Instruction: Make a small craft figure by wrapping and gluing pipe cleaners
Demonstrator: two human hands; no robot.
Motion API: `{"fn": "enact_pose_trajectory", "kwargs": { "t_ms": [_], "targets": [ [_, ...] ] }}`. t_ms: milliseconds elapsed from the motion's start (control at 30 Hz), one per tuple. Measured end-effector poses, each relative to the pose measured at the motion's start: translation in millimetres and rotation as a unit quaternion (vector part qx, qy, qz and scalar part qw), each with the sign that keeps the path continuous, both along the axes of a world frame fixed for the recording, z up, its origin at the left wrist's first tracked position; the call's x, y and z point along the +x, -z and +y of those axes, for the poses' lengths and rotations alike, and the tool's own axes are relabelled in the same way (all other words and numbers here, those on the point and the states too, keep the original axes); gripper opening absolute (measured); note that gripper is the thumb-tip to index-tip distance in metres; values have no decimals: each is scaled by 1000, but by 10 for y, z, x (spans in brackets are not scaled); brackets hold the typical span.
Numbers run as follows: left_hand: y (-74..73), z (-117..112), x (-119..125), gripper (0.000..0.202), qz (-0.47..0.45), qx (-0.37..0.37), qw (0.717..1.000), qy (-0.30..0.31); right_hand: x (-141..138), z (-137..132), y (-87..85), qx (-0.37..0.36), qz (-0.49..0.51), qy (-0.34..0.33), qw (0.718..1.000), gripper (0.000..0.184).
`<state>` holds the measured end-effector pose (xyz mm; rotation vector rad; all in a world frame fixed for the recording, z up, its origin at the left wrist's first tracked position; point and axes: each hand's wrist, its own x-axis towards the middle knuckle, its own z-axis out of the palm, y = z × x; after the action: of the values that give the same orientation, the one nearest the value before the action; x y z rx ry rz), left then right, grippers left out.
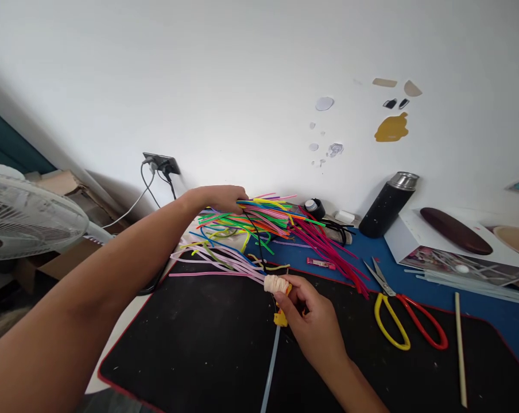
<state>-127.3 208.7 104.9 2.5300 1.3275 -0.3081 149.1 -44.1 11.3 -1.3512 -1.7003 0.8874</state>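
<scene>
My left hand (230, 199) reaches to the far side of the table, its fingers closed on the end of a bundle of coloured pipe cleaners (270, 217). In my right hand (313, 312), a small cream ribbed coil (275, 284) is pinched between thumb and fingers. Just below the coil, partly hidden by my fingers, is a yellow and orange glue gun (281, 319). A translucent glue stick (270, 367) runs from it towards the table's front. Pale lilac pipe cleaners (225, 261) lie left of the coil, their ends by it.
Scissors (387, 292) with yellow and red handles and a wooden stick (460, 350) lie right on the black mat (190, 344). Behind are magenta pipe cleaners (328, 246), a black flask (386, 206) and a white box (432, 229). A fan (31, 212) stands left.
</scene>
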Motion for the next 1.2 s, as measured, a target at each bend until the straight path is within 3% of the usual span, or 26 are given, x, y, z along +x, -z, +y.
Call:
{"fn": "enact_pose_trajectory", "kwargs": {
  "t_ms": [100,300,600,700,900,1033,1133,1200],
  "targets": [
    [70,-3,27,44,18,42,999,9,2,-6,-22,-7,1,-1,1000,36],
    [236,-72,18,57,20,56,998,-28,-10,5,-28,-6,11,13,1000,36],
    [47,-42,-43,37,-15,57,998,6,-10,-4,-27,-1,26,17,1000,36],
    [75,-68,10,39,-13,64,998,-1,-15,-10,-52,7,27,19,999,35],
    [347,-231,68,55,10,52,999,-8,-14,-5,-90,18,25,23,999,35],
    [333,-413,-49,74,-75,149,986,4,9,9,-70,15,37,36,999,36],
    [229,-596,-146,47,-114,187,975,-32,25,9,-46,3,50,37,998,39],
    [201,-724,-202,33,-84,142,985,-57,28,7,-36,-3,55,36,998,40]
  ]
}}
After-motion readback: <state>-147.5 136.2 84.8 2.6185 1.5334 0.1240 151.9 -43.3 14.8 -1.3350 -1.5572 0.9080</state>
